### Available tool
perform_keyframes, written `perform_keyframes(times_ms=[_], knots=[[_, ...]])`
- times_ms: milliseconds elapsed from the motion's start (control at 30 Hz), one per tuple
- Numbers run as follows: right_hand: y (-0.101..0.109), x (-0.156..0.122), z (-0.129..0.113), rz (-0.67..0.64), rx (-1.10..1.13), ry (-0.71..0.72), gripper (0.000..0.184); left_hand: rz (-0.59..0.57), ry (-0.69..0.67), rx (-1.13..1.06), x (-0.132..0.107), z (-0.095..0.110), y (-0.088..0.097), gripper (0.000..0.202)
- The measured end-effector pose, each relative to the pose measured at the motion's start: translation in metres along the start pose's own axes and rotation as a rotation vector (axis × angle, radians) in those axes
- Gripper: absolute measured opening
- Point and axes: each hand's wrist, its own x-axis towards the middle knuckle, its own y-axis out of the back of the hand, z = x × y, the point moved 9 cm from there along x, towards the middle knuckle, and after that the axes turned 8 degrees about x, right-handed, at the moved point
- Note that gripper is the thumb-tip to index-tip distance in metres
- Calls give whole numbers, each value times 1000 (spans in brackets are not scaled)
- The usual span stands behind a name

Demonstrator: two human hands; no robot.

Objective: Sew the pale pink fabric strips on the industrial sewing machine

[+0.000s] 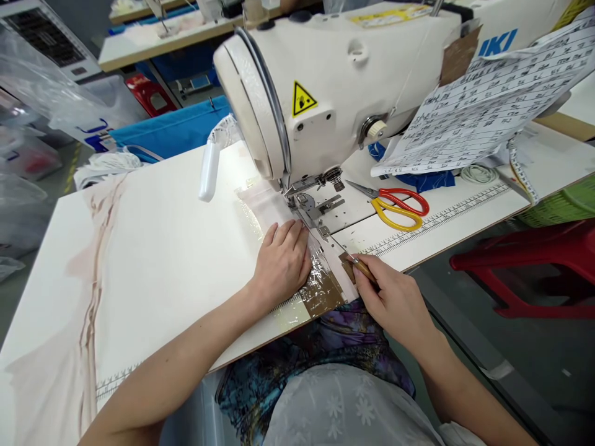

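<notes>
My left hand (282, 260) lies flat, palm down, on pale pink fabric (264, 203) just in front of the needle area of a white sewing machine (334, 74). Its fingers are stretched out and point toward the presser foot (294, 199). In my right hand (395, 303) is an awl (365, 270) with a wooden handle, its thin metal shaft angled toward the metal guide beside the foot. A narrow strip of the pale fabric (338, 266) runs between my hands to the table's front edge. Shiny brown tape (325, 291) covers the tabletop there.
Red-and-yellow-handled scissors (400, 207) lie right of the needle area. Printed paper sheets (488, 105) lean against the machine. A ruler strip (446, 217) follows the front edge. Sheer pink fabric (51, 378) drapes over the table's left side. A red stool (534, 266) stands at right.
</notes>
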Motion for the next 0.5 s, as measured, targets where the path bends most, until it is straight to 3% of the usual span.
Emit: perform_keyframes(times_ms=[500], knots=[[1, -1, 1, 6, 8, -4, 24, -6, -8, -16, 0, 0, -1, 41]])
